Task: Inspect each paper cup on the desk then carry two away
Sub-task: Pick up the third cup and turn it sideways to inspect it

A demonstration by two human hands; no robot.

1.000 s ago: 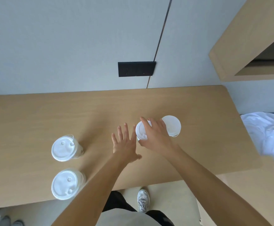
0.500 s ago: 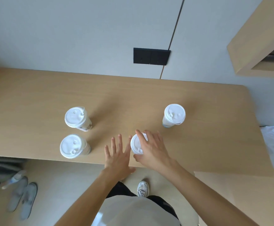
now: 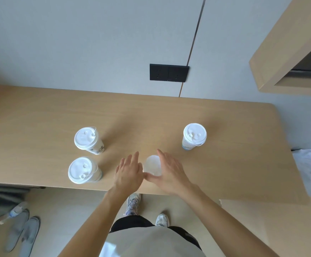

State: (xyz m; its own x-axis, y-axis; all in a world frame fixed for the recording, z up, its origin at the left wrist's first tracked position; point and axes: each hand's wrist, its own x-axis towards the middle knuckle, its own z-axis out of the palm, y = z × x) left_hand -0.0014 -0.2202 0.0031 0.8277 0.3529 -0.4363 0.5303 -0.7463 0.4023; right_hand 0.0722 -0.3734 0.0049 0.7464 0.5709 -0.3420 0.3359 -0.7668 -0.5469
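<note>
middle cup standing on counter | left hand flanking its left, fingers straight, released | right hand touching its right, fingers straight, thumb resting on it

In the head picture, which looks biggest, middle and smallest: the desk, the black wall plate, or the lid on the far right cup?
1. Desk
2. Black wall plate, only slightly ahead
3. Far right cup's lid

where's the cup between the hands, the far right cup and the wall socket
cup between the hands (image 3: 152, 165): head view, lid top
far right cup (image 3: 194, 133): head view, lid centre
wall socket (image 3: 169, 72): head view, panel middle
</note>
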